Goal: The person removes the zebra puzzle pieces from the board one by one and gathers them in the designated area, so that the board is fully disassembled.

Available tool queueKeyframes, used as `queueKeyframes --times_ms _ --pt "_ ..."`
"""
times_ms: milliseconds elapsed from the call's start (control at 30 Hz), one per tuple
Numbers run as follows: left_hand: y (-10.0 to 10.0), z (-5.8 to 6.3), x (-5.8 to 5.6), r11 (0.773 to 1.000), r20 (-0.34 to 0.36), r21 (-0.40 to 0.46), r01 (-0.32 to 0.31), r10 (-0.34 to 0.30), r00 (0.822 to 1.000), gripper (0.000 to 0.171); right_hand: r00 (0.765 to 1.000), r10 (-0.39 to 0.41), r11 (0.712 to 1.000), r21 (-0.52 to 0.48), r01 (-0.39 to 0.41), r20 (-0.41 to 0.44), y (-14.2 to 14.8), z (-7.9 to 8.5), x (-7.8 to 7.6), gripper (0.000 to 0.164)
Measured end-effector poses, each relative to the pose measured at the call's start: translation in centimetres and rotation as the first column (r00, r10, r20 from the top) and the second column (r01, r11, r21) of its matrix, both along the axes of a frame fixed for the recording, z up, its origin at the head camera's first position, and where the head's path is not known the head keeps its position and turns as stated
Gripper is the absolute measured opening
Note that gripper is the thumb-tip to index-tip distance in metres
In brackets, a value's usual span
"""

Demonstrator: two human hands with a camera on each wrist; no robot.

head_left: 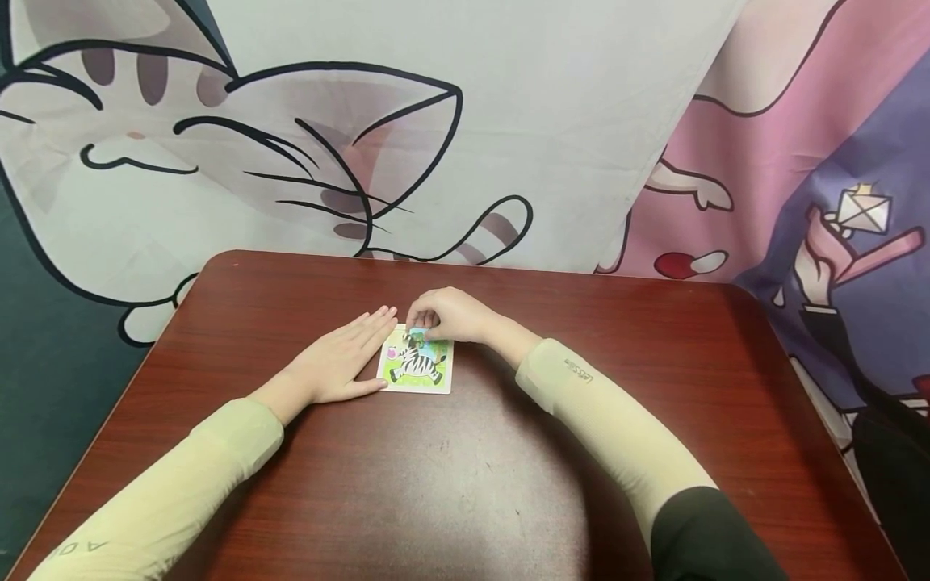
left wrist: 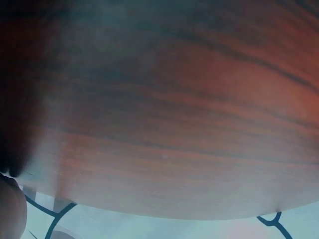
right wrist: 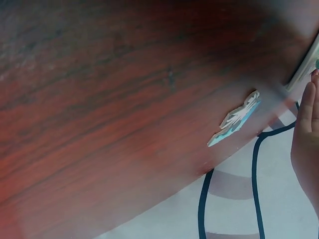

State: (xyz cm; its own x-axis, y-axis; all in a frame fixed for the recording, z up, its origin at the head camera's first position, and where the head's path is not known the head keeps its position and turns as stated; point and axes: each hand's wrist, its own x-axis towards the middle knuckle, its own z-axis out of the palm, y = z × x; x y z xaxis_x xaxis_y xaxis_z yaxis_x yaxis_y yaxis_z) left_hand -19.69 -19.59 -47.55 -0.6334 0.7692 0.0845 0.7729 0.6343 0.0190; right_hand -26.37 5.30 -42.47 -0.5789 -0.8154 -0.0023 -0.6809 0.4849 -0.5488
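Note:
A square zebra picture puzzle (head_left: 416, 373) lies on the table, its frame pale and its picture green, blue and striped black and white. My left hand (head_left: 341, 359) rests flat along the puzzle's left side, fingers straight and thumb at the lower left corner. At the top edge, my right hand (head_left: 454, 315) pinches a small blue-and-green puzzle piece (head_left: 417, 332) over the picture. The right wrist view has my right hand (right wrist: 306, 134) and the frame at its right edge. A loose puzzle piece (right wrist: 235, 121) with pale and light-blue parts lies on the table there.
The brown wooden table (head_left: 508, 484) has rounded far corners. Behind it hangs a cloth (head_left: 567, 145) printed with cartoon cats. Bare tabletop (left wrist: 164, 124) fills most of the left wrist view. A dark object (head_left: 890, 468) stands past the table's right edge.

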Motion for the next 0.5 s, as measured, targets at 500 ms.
queueKeyframes --times_ms 500 --pt "0.1 0.0 -0.2 1.000 -0.002 -0.012 0.001 -0.001 1.000 0.091 0.989 -0.073 0.986 -0.141 0.091 0.129 1.5 1.8 -0.7 0.008"
